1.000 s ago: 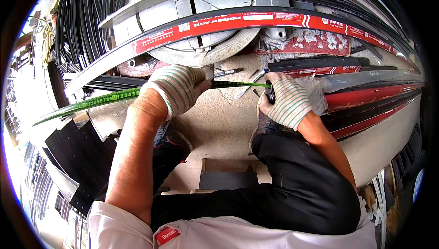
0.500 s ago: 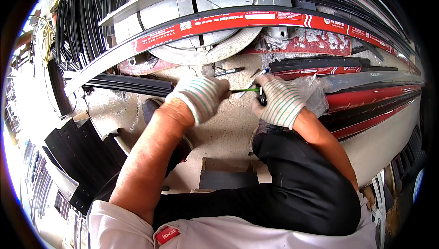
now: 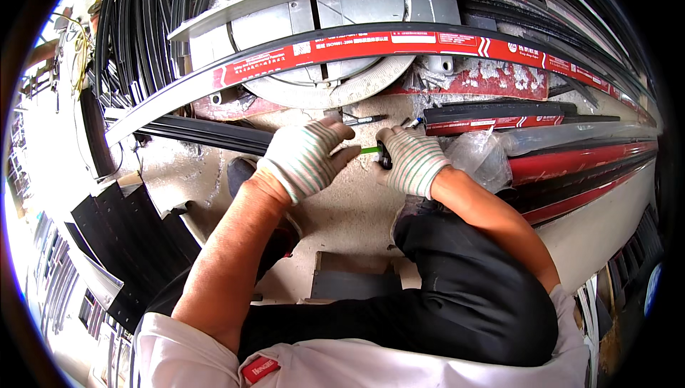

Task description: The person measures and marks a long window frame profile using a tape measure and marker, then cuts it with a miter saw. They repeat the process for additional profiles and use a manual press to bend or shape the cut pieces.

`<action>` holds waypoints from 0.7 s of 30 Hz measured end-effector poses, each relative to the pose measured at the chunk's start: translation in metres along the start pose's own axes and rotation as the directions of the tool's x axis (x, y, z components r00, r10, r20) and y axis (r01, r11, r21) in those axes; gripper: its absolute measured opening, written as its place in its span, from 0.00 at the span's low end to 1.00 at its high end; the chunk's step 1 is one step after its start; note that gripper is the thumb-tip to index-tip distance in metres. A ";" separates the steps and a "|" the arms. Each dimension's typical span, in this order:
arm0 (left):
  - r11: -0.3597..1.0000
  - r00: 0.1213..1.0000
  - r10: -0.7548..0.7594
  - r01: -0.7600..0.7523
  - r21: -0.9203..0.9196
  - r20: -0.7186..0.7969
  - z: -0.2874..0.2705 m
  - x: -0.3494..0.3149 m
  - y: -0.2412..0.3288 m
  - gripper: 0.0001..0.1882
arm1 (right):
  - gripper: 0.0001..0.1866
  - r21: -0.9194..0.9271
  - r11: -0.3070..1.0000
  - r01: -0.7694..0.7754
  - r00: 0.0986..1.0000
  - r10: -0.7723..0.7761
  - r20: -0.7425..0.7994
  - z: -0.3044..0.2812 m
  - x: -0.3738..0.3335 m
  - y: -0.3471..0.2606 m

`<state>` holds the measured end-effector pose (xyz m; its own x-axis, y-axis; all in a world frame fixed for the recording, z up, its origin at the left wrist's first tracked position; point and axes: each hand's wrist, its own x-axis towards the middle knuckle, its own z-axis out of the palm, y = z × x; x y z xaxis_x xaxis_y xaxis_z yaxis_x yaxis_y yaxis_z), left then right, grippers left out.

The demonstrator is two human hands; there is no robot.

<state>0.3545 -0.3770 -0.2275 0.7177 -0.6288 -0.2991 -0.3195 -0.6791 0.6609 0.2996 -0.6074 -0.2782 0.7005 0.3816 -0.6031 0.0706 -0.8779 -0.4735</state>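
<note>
Both my hands wear off-white knit gloves with green stripes. My right hand (image 3: 412, 160) is closed around a small black tool that looks like a tape measure (image 3: 385, 155), mostly hidden by the fingers. A short bright green strip (image 3: 369, 150) sticks out of it toward my left hand (image 3: 305, 158). The left fingers and thumb are parted, with nothing visible between them; the thumb tip lies close to the strip's end. Just beyond the hands, a dark pen (image 3: 365, 119) lies on the floor, and a white-and-blue marker (image 3: 412, 123) is beside the right fingertips.
A long profile with red film (image 3: 321, 44) spans a round metal saw base (image 3: 335, 94) ahead. Black profiles (image 3: 207, 133) lie at left; red and black profiles (image 3: 578, 163) with clear plastic wrap (image 3: 479, 156) lie at right. A dark block (image 3: 355, 284) sits between my legs.
The green strip between my hands has become shorter. My left fingers have spread apart, and my right hand has shifted left and slightly down. The view has tilted a little.
</note>
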 end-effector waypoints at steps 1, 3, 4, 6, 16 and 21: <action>0.999 0.994 0.037 -0.036 0.011 -0.102 -0.010 -0.001 0.000 0.10 | 0.26 -0.006 1.000 -0.007 0.999 0.007 0.031 0.002 0.006 -0.003; 1.000 0.978 0.015 -0.020 -0.022 -0.210 -0.025 0.002 -0.004 0.06 | 0.27 -0.020 1.000 -0.014 0.997 0.015 0.081 0.004 0.014 -0.005; 0.999 0.959 -0.023 0.011 -0.045 -0.281 -0.032 0.001 -0.006 0.06 | 0.27 -0.036 0.999 -0.011 0.997 0.014 0.082 0.007 0.016 -0.006; 0.999 0.861 0.001 0.026 0.046 -0.508 -0.040 0.000 -0.036 0.12 | 0.28 -0.067 0.998 -0.007 0.997 0.012 0.078 0.007 0.018 -0.008; 0.731 0.816 -0.349 0.545 0.411 -0.460 -0.106 -0.053 -0.167 0.50 | 0.26 -0.194 0.980 0.041 0.999 -0.034 0.037 0.020 0.031 -0.001; 0.576 0.773 -0.481 0.634 0.516 -0.414 -0.113 -0.048 -0.171 0.50 | 0.23 -0.176 0.983 0.057 0.997 -0.065 -0.040 0.025 0.030 0.005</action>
<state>0.4444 -0.1877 -0.2488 0.9644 -0.0031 -0.2643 -0.0481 -0.9853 -0.1639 0.3029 -0.5929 -0.3148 0.7221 0.4259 -0.5452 0.2345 -0.8921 -0.3863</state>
